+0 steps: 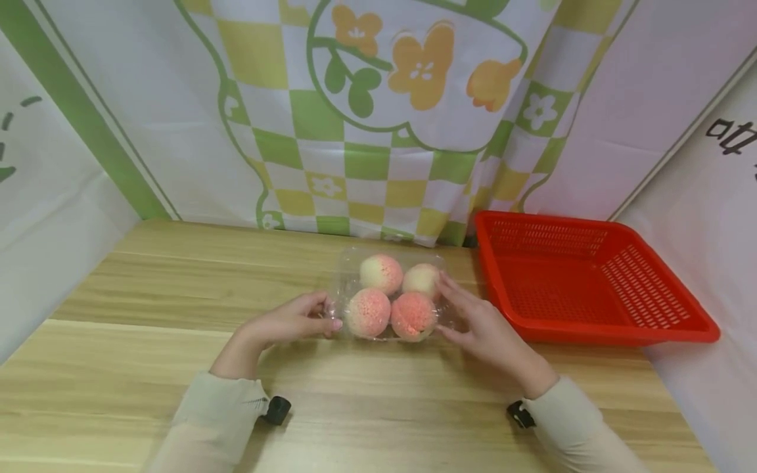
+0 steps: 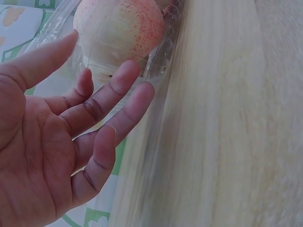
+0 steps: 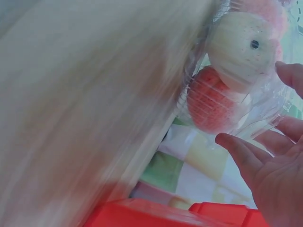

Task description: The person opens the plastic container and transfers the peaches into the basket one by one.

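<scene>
- Clear box of four peaches: just left of red basket, one side facing it; near-square, long axis uncertain.
- Left hand: fingers spread, at box side away from basket.
- Right hand: fingers spread, basket side.
- Right wrist view only: dark spot on pale peach.

Hazy R-wrist view, tabletop v. blurry

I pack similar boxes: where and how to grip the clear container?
Probably by opposite sides of the clear container, left hand from its left, right hand from its right: its boxy shape offers opposed faces, and four balls occupy its middle.
</scene>
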Demonstrator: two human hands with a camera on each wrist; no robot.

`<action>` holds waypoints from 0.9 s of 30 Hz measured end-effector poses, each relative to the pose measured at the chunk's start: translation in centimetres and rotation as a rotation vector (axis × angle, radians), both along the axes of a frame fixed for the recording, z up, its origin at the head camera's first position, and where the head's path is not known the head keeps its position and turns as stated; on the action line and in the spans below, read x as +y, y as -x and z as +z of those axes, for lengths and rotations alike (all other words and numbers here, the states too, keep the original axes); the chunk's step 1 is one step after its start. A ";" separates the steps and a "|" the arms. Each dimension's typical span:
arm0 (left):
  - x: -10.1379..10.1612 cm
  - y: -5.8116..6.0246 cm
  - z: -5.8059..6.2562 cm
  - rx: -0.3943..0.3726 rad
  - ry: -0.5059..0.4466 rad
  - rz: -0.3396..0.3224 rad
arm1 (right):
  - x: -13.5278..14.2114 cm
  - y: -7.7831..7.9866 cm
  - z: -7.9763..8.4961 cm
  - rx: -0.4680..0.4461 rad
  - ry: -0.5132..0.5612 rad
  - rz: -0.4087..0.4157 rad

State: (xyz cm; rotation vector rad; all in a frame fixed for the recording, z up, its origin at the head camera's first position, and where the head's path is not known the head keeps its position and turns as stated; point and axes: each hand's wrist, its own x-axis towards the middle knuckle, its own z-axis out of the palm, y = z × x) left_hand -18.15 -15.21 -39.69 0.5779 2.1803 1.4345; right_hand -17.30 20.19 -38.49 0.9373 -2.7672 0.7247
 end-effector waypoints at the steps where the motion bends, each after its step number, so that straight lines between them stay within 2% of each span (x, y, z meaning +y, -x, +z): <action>1: 0.0 0.0 0.0 0.001 0.001 0.006 | -0.1 0.1 0.1 -0.003 0.006 0.002; 6: -0.1 0.1 -0.2 0.018 -0.003 0.031 | -0.6 0.4 0.5 -0.020 0.025 0.009; 12: -0.2 0.1 -0.2 0.023 0.001 0.053 | -0.8 0.9 1.1 -0.081 0.063 0.002; 17: -0.2 0.4 -0.1 0.034 0.009 0.045 | -0.8 1.2 1.6 -0.120 0.117 0.000; 27: -0.6 0.8 0.2 -0.021 0.037 0.043 | -1.0 2.4 3.4 -0.211 0.174 -0.006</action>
